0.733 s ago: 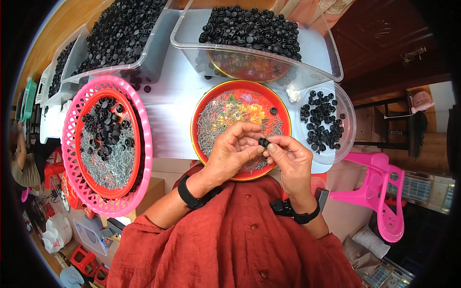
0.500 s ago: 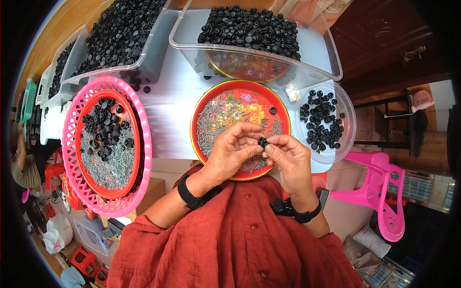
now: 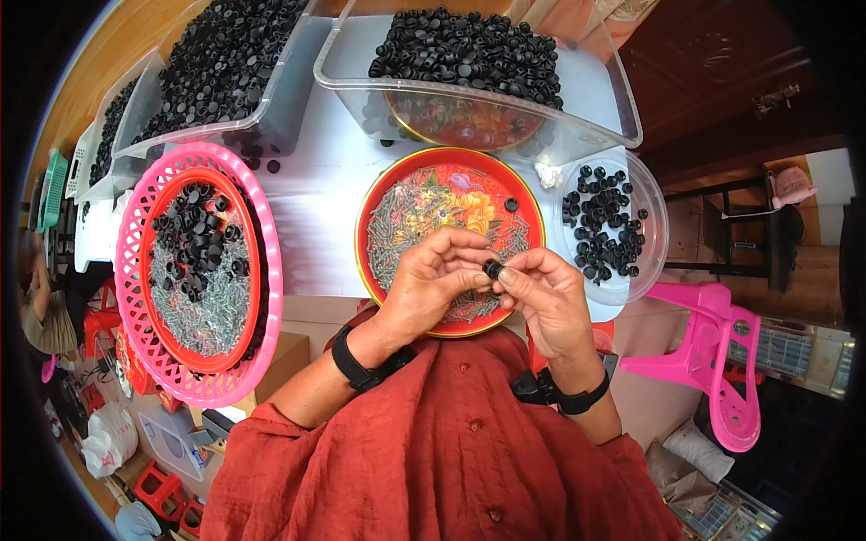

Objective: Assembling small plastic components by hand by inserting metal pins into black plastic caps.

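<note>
Between the fingertips of both hands is a small round black plastic part (image 3: 492,268). My left hand (image 3: 435,275) pinches it from the left, and my right hand (image 3: 547,293) pinches it from the right. Both are above the near part of a round red tray (image 3: 363,245) with a gold rim and floral print. Many thin silvery screws (image 3: 397,230) lie in that tray, along with one loose black part (image 3: 511,205). Right of it, a clear round tub (image 3: 657,248) holds black parts (image 3: 603,221). My fingers partly hide the held piece.
On the left, a pink lattice basket (image 3: 133,270) carries a red tray (image 3: 149,298) of screws and black parts. Clear bins (image 3: 487,101) of black pieces stand at the back. A crumpled white tissue (image 3: 548,171) lies beside the tub; a pink plastic stool (image 3: 695,338) is at right.
My right hand has turned slightly at the held black part. Both hands still pinch it over the tray; the view has shifted very little.
</note>
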Available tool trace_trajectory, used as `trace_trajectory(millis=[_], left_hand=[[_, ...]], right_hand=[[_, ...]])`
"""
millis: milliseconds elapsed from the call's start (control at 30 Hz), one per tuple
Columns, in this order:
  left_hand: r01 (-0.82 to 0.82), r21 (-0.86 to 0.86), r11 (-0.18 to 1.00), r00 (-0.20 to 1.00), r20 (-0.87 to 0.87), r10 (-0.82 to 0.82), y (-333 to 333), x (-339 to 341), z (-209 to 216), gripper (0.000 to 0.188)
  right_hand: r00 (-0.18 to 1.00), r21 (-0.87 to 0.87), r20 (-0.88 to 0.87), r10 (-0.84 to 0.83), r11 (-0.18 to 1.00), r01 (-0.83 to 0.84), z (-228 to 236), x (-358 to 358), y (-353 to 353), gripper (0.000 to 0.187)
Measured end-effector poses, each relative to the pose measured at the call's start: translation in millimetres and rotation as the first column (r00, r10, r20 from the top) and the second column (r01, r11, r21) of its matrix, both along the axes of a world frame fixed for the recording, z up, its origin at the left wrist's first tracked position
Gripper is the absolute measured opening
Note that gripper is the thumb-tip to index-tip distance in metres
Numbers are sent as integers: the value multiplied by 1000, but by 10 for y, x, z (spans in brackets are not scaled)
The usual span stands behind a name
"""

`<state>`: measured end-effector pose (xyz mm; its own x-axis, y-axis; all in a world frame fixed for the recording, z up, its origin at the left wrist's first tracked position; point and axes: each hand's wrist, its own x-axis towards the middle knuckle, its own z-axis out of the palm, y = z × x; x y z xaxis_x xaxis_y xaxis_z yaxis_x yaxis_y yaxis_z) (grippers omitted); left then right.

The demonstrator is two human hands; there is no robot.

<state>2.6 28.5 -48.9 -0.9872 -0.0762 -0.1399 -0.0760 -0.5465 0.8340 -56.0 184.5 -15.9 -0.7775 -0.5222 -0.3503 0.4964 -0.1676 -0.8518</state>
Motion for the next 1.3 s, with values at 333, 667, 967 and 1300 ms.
trace_trajectory(millis=[333, 667, 967, 1300], left_hand=[[-90, -160, 983, 994, -69, 80, 14, 8, -17, 24], [-183, -395, 900, 967, -240, 91, 9, 37, 1, 16], [-178, -336, 925, 983, -108, 150, 84, 55, 58, 23], [-262, -350, 899, 963, -155, 221, 193, 99, 108, 32]], right_hand=[[995, -50, 91, 35, 998, -30, -13, 8, 19, 11], [998, 6, 38, 40, 999, -40, 66, 45, -14, 12], [999, -65, 12, -49, 997, 50, -88, 69, -44, 16], [969, -152, -168, -184, 976, 159, -125, 161, -131, 17]])
